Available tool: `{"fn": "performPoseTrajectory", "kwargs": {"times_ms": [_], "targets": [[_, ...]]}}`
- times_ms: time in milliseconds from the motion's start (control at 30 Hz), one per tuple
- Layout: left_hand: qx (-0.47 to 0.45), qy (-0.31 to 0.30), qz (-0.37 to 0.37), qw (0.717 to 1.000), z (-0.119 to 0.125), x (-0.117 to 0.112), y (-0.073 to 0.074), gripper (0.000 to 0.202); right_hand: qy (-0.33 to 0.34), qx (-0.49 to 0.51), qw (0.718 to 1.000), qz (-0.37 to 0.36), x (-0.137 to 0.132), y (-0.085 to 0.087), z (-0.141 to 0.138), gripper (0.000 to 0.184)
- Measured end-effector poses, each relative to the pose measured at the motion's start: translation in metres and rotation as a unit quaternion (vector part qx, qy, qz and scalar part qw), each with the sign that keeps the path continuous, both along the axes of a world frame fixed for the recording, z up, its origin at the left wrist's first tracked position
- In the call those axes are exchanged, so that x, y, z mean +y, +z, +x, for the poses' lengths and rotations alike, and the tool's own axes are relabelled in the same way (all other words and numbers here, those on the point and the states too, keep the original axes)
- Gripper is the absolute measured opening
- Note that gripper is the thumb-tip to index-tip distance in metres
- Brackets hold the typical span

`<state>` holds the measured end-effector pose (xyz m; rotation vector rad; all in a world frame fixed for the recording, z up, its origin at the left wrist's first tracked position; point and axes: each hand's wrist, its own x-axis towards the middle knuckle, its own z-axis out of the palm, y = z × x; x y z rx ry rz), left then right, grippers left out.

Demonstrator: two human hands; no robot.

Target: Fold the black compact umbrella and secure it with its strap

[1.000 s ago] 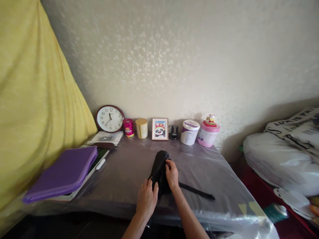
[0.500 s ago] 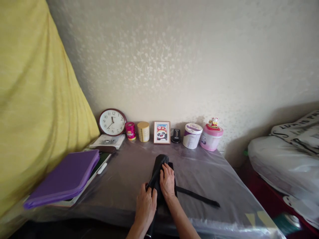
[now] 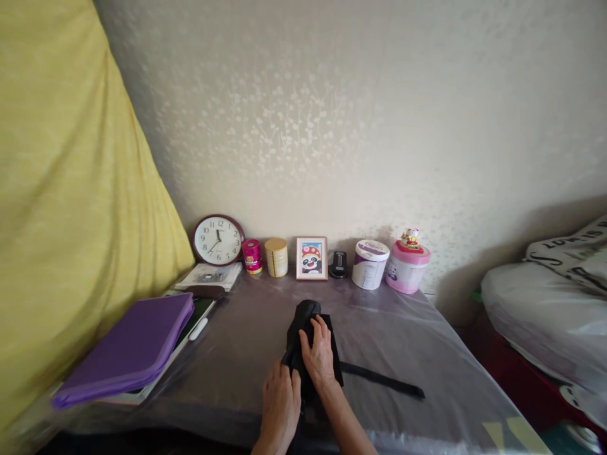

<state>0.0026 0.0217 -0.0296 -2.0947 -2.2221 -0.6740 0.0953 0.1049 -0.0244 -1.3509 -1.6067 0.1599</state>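
A black folded umbrella (image 3: 303,311), its cloth loosely bundled, lies lengthwise on the table in front of me. My left hand (image 3: 281,397) is closed at its near left side, fingers curled onto the black cloth. My right hand (image 3: 318,354) rests on top of the bundle with thumb and fingers spread, pressing on it. Under and beside the right hand a flat black piece (image 3: 336,344) shows, its kind unclear. From there a black strap (image 3: 384,381) stretches to the right across the table. The umbrella's near end is mostly hidden by my hands and forearms.
Along the wall stand a round clock (image 3: 219,240), a pink tin (image 3: 251,256), a yellow-lidded jar (image 3: 276,258), a framed panda picture (image 3: 312,258), a small black device (image 3: 338,265) and two tubs (image 3: 370,265). A purple folder (image 3: 126,344) lies left; bulky bags (image 3: 545,303) lie right.
My left hand has shifted along the cloth, its fingers now more together on the near left side. My right hand's thumb has spread away from its fingers. The view has shifted slightly.
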Motion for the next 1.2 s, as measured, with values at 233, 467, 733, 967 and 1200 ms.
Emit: {"fn": "performPoseTrajectory", "kwargs": {"times_ms": [233,467,733,967,1200], "targets": [[-0.134,-0.018,0.002,0.991,-0.002,0.005,-0.004,0.049,-0.02,0.073,0.996,-0.04,-0.001,0.01,0.0,0.041],[-0.219,-0.046,0.031,0.974,-0.002,0.002,0.002,0.057,-0.051,0.126,0.984,-0.116,0.002,0.011,0.016,0.036],[-0.167,-0.055,0.021,0.984,-0.002,-0.001,0.012,0.048,-0.053,0.195,0.963,-0.175,0.01,0.012,0.053,0.039],[-0.103,-0.062,-0.024,0.992,-0.002,0.001,0.012,0.049,0.034,0.3,0.936,-0.178,0.013,0.013,0.061,0.036],[-0.094,-0.055,-0.041,0.993,-0.003,0.004,0.01,0.05,0.101,0.361,0.909,-0.182,0.014,0.029,0.031,0.039]]}}
